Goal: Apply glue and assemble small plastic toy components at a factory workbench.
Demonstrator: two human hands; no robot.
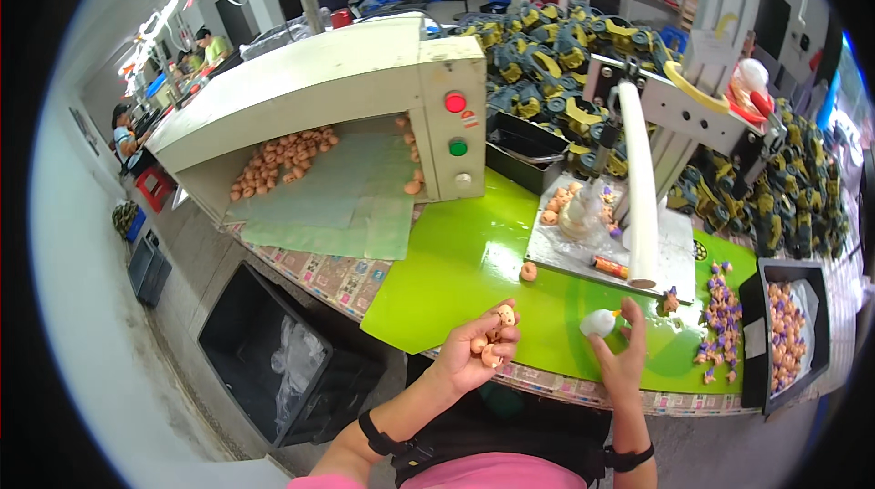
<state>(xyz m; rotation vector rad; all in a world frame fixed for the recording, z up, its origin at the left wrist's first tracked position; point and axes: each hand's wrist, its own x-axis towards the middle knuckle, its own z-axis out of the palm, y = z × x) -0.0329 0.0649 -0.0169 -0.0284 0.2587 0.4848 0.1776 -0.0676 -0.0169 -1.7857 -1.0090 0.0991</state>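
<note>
Several small peach-coloured pieces that look like doll heads [492, 354] are cupped in my left hand [469, 352], its fingers curled round them. My right hand [624, 357] holds a small white squeeze bottle [598, 323] between thumb and fingers, an orange tip pointing up and to the right. Both hands are above the near part of a bright green mat [456, 261]. A single loose head [529, 271] lies on the mat beyond them. Rows of small peach-and-purple figures [720, 325] lie on the mat right of my right hand.
A cream machine [447, 70] with an open tunnel of heads stands at the left. Ahead is a metal press [638, 152] on a plate. A black bin [756, 343] of pieces stands right, a dark crate [273, 343] lower left. Grey-yellow parts [547, 61] pile up behind.
</note>
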